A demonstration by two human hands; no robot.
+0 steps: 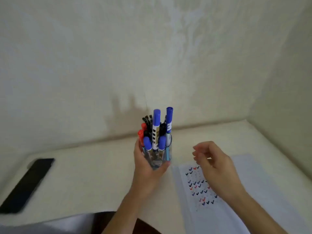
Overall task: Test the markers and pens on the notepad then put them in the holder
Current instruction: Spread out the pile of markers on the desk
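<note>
On the left of the worktop (87, 174) lay a black phone (27, 184). In the middle my left hand (145, 168) gripped the clear holder (158, 159), fingers curled round its wall, with blue, red and black markers (156, 125) standing upright inside. To the right my right hand (217, 173) hovered over the notepad (253, 191) and its rows of tick marks (197, 184), fingers loosely curled, holding nothing.

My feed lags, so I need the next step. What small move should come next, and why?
Probably steady the holder on the table and let the left hand release it. The holder is packed with markers and pens, the right hand hangs empty over the notepad with its rows of ticks, and no loose pen shows on the table.
</note>
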